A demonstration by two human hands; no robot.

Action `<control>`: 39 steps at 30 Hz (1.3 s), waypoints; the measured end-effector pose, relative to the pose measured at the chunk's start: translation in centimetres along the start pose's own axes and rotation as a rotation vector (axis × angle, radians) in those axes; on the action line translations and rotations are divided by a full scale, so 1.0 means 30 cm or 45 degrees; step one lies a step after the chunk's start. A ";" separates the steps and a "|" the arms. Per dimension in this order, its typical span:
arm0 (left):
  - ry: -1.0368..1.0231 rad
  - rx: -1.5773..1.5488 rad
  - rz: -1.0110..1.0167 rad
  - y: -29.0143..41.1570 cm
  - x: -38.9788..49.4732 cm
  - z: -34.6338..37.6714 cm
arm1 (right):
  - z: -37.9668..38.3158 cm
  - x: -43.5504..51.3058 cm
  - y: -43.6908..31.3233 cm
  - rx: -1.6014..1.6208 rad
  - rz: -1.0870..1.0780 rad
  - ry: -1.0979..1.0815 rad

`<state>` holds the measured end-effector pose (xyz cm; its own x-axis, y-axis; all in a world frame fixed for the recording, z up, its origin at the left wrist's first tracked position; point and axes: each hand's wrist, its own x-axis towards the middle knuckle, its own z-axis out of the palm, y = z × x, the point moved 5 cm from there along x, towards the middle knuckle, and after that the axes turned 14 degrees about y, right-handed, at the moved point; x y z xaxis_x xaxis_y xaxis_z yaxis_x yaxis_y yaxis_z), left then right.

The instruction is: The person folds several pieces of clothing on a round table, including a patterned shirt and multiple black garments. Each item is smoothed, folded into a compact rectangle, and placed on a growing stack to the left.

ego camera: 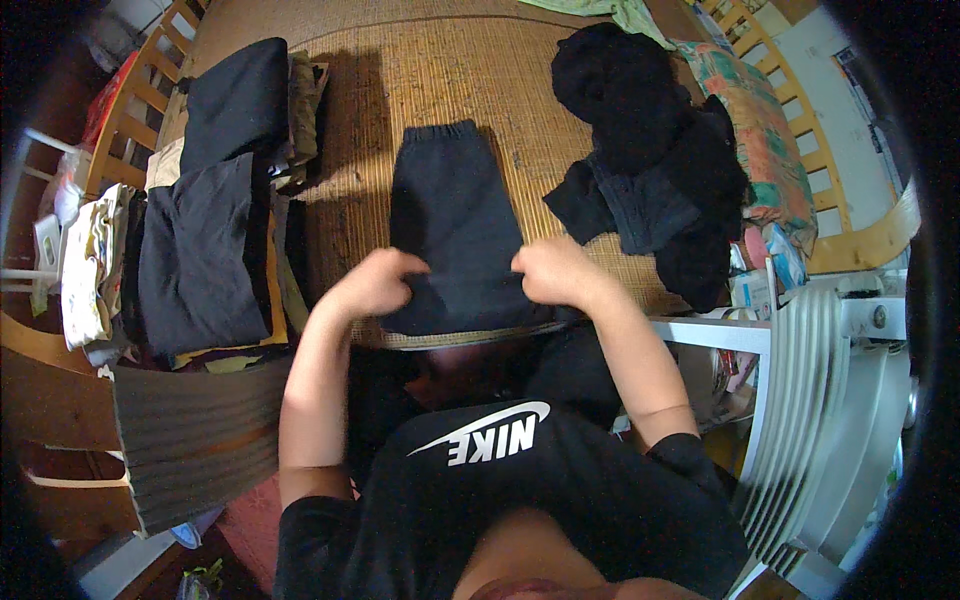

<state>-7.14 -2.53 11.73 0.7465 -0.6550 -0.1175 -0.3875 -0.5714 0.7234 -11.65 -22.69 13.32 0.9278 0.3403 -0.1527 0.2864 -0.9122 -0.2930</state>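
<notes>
Black trousers with a gathered elastic waistband (457, 202) lie folded lengthwise on a woven bamboo mat (435, 67), the waistband pointing away from me. Across their near part runs a fold, its edge level with my hands. My left hand (375, 281) is at the left edge of the cloth, its fingers curled and the index finger pointing inward over it. At the right edge, my right hand (555, 274) has its fingertips closed on the fabric. Whether the left fingers pinch the cloth is hard to see.
Stacks of folded dark clothes (202, 255) stand on the left, beside folded white garments (94, 262). A rumpled heap of black clothes (637, 135) lies on the right, next to a patterned pillow (742, 135). Wooden bed rails (810, 142) border both sides. A white metal frame (712, 334) stands at the near right.
</notes>
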 end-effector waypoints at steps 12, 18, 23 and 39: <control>1.117 -0.971 -0.637 -0.599 0.447 -0.072 | -0.079 0.613 0.250 0.102 0.208 1.162; 1.136 -0.272 -0.717 -0.618 0.369 0.161 | 0.333 0.494 0.158 -0.063 0.244 0.689; 1.224 0.103 -0.672 -0.560 0.333 0.193 | 0.395 0.485 0.172 -0.149 0.255 0.717; 0.981 -0.284 -0.732 -0.445 0.274 0.182 | 0.349 0.315 0.133 -0.122 0.209 0.661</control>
<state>1.22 -2.99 -2.60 0.9681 0.2395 -0.0735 0.1965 -0.5438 0.8159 -4.24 -20.74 0.82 0.9513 0.0567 0.3031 0.1258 -0.9688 -0.2137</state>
